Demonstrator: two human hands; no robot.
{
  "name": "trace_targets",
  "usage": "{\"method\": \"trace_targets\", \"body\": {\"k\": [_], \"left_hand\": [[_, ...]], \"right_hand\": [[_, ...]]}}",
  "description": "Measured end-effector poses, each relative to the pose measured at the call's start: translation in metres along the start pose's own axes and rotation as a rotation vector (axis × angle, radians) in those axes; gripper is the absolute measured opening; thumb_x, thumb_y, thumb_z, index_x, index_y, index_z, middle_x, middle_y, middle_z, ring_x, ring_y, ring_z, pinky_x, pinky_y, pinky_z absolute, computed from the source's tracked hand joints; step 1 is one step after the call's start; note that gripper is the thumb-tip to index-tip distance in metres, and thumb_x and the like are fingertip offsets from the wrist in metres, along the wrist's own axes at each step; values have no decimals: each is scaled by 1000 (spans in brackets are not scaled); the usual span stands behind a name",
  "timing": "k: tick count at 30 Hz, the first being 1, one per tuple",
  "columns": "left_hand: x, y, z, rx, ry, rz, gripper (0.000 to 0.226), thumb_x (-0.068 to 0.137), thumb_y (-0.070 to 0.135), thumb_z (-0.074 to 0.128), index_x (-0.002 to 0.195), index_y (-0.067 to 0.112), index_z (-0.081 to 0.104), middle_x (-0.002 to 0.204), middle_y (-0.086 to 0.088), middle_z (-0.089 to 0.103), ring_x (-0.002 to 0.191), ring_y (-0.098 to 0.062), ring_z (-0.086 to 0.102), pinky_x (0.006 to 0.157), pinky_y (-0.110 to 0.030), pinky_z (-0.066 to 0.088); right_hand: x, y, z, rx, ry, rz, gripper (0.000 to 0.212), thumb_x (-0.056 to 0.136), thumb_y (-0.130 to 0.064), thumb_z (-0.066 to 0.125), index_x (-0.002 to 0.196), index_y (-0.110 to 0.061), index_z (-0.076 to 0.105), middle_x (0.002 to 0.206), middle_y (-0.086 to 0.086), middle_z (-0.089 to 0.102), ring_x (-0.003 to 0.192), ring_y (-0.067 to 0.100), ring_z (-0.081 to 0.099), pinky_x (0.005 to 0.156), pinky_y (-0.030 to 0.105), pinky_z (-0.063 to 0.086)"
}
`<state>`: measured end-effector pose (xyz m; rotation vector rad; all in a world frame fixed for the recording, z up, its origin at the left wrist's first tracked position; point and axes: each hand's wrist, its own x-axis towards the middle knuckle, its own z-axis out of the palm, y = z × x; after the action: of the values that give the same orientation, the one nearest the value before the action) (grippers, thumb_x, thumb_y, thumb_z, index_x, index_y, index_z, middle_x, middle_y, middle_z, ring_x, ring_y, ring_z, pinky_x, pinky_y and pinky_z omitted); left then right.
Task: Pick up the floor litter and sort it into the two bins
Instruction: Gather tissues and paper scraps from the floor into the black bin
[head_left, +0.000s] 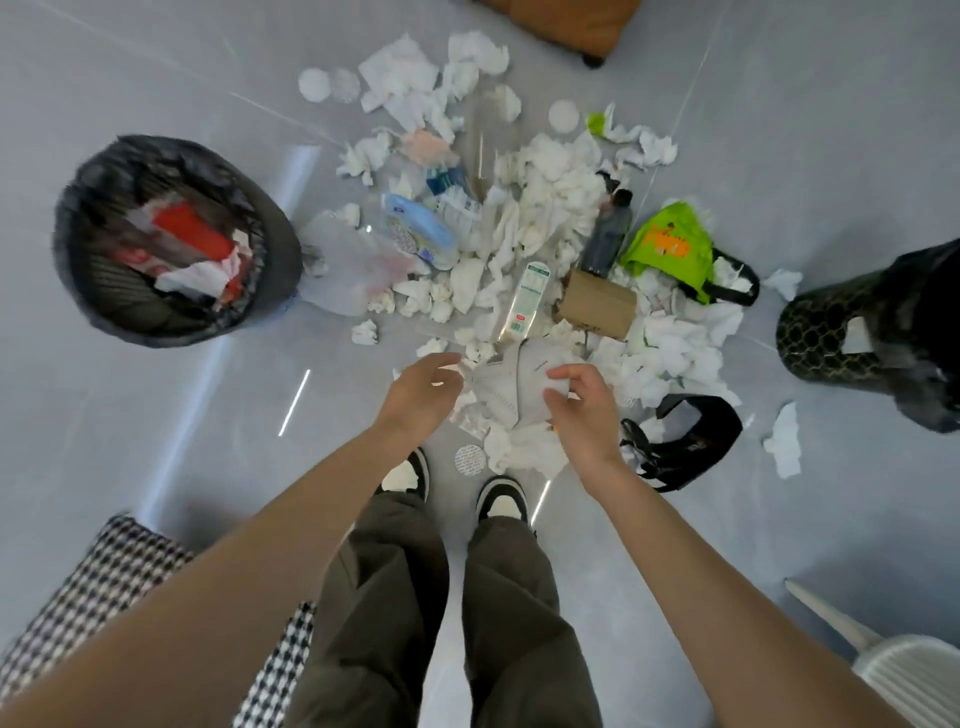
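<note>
Bright even indoor light, streaky glare on glossy floor, wide-angle bending at edges, slight blur

Nothing is legible. The label on the clear bottle just beyond the fingers is blurred, as is the orange print on the green bag farther right.

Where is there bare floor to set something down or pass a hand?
Bare floor lies between the left bin and the left arm, and again between the black bag and the white chair. From that bin to the right bin the tissue pile is crowded, thickest around the bottle, cardboard tube and green bag.
</note>
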<state>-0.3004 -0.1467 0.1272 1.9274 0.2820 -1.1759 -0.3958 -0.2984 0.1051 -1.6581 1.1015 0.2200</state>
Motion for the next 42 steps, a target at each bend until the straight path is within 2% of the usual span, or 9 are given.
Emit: {"method": "trace_targets", "body": {"k": [3, 6, 12, 16, 20, 25, 31, 38, 42], "left_hand": [[-39, 25, -26, -204, 8, -44, 39, 94, 22, 55, 132, 22, 49, 116, -1, 56, 100, -17, 53, 91, -33, 45], [-68, 42, -56, -376, 0, -65, 47, 90, 23, 62, 134, 21, 45, 118, -2, 55, 101, -19, 54, 78, -27, 48], [-94, 32, -140, -504, 38, -13, 59, 80, 13, 72, 132, 22, 45, 111, -2, 63, 92, -10, 63, 61, -13, 53], [-90, 15, -207, -436, -32, 24, 75, 73, 5, 77, 136, 25, 42, 116, -7, 63, 100, -16, 63, 72, -18, 53], [-71, -3, -271, -287, 84, 81, 75, 64, 5, 83, 129, 24, 51, 119, 1, 59, 107, -13, 56, 80, -17, 47], [-36, -27, -354, -162, 216, 76, 76, 60, 13, 86, 128, 26, 55, 117, 6, 60, 106, -12, 55, 85, -22, 43], [11, -60, -402, -180, 282, 48, 68, 67, 11, 81, 126, 30, 53, 116, 1, 59, 109, -20, 56, 81, -27, 47], [93, -85, -392, 9, 335, 99, 70, 75, 12, 73, 136, 28, 40, 129, -5, 46, 118, -24, 48, 86, -32, 48], [136, -95, -381, 233, 365, 178, 67, 80, 17, 70, 138, 24, 37, 133, -7, 36, 120, -24, 43, 100, -32, 38]], "right_hand": [[-30, -48, 0, 45, -70, -65, 23, 86, -4, 58, 82, -25, 50, 90, -7, 58, 80, 14, 54, 79, 33, 51], [-56, -90, 7, 23, -149, -140, 27, 85, -4, 61, 78, -21, 42, 78, -3, 47, 73, 12, 47, 65, 14, 40], [-88, -161, 52, 2, -297, -199, 28, 83, -1, 61, 79, -17, 39, 83, 5, 49, 77, 13, 50, 60, 9, 39], [-98, -192, 112, -16, -370, -200, 27, 84, -1, 61, 80, -17, 40, 81, 4, 50, 78, 12, 52, 64, 7, 41], [-106, -220, 189, -27, -391, -215, 28, 84, 0, 61, 80, -21, 43, 78, -2, 52, 75, 8, 53, 65, 8, 42], [-106, -245, 289, 42, -347, -200, 31, 87, 0, 58, 88, -29, 48, 98, -1, 64, 93, 8, 62, 73, 11, 47], [-79, -248, 353, -92, -345, -242, 27, 90, -11, 59, 117, -15, 53, 116, -9, 54, 105, 5, 47, 72, -2, 38], [-7, -200, 369, -445, -251, -239, 38, 89, -13, 57, 126, -18, 51, 130, 5, 51, 121, 23, 46, 99, 32, 41], [32, -175, 383, -627, -273, -381, 39, 92, -14, 51, 131, -17, 49, 134, 6, 47, 126, 25, 39, 103, 34, 39]]}}
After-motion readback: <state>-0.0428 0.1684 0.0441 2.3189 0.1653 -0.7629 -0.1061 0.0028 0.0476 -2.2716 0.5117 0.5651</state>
